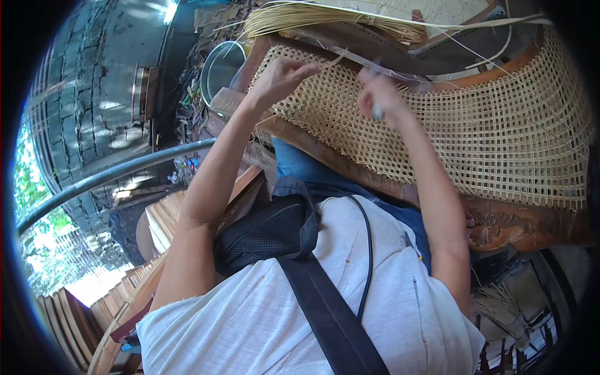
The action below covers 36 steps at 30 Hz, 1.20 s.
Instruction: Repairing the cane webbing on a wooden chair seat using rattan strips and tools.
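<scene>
A woven cane panel (494, 128) with an open lattice is stretched in a carved brown wooden frame (509, 226) across my lap. Over its far left part, my left hand (282, 80) is closed in a pinch. A pale cane strand (336, 60) runs from its fingertips toward the frame's far edge. To its right, my right hand (382, 101) hovers over the weave with curled fingers, blurred by motion. Something small and teal shows at its palm; what it is I cannot make out. Between the two hands lies the panel's far edge.
A bundle of loose cane strands (337, 24) lies beyond the frame, and long strands trail to the right. At the left stand a metal bucket (222, 70) and a curved metal pipe (119, 167). Wooden pieces (165, 219) are stacked at lower left. A black bag (265, 231) hangs at my chest.
</scene>
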### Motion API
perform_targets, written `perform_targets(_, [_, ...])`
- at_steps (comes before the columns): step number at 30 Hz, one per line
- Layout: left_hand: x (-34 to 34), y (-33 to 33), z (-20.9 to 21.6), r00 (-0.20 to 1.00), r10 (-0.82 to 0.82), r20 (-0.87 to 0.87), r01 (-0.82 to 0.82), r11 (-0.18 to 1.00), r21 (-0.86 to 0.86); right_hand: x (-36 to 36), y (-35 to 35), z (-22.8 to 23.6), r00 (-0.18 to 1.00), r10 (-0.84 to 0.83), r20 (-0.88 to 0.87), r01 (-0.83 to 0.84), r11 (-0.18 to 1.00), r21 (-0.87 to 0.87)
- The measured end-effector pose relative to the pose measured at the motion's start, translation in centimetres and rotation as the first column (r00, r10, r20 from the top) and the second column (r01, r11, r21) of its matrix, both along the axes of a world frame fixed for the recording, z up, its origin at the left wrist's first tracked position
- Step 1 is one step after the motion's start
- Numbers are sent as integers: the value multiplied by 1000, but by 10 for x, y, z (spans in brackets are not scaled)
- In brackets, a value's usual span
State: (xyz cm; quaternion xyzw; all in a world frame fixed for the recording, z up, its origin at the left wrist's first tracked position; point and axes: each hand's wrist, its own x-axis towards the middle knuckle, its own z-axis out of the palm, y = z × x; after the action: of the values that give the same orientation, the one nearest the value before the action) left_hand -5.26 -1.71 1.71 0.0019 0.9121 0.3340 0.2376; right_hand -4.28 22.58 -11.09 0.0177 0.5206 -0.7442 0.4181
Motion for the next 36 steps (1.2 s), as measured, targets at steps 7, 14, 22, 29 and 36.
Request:
perform_targets(7, [25, -4, -8, 990, 123, -65, -138, 926, -351, 34, -33, 10, 806, 361, -469, -61, 839, 540])
perform_targets(14, [30, 1, -3, 980, 66, -189, -147, 878, -455, 8, -49, 47, 779, 438, -448, -34, 744, 667])
perform_targets(22, [27, 27, 8, 972, -23, -233, -120, 804, -582, -4, -73, 58, 647, 523, -555, 95, 667, 739])
perform_targets(29, [22, 0, -9, 995, -33, -97, -29, 816, -577, -22, -78, 67, 559, 649, -516, -4, 625, 781])
perform_targets(36, [16, 4, -14, 1000, 18, -14, -23, 817, -576, -36, -71, 77, 568, 750, -340, -185, 519, 835])
